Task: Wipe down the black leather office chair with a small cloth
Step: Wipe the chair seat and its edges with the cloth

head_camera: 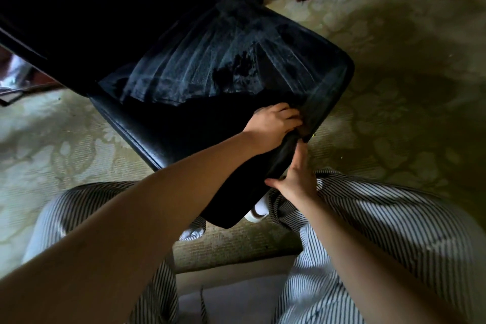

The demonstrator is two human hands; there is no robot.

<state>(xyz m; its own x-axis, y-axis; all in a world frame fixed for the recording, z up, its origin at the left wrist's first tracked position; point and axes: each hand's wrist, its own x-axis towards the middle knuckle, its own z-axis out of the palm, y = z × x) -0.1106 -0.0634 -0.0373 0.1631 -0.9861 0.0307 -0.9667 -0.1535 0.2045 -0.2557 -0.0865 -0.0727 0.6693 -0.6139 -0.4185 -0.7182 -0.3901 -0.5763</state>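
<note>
Pale dust streaked the chair seat (236,60), its near part clean black; left hand (273,123) gripped a cloth (303,131), right hand (294,179) pressed flat

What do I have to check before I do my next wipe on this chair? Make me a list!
1. Cloth in the wiping hand: cannot tell. The left hand curls its fingers at the seat's side edge, but no cloth can be made out in the dark.
2. Chair held steady: ok. The right hand presses straight fingers on the near edge of the seat.
3. Near part of the seat clean: ok. It looks dark and free of streaks.
4. Far part of the seat clean: not ok. Whitish streaks cover it.
5. Backrest clean: cannot tell. It is too dark.
</note>
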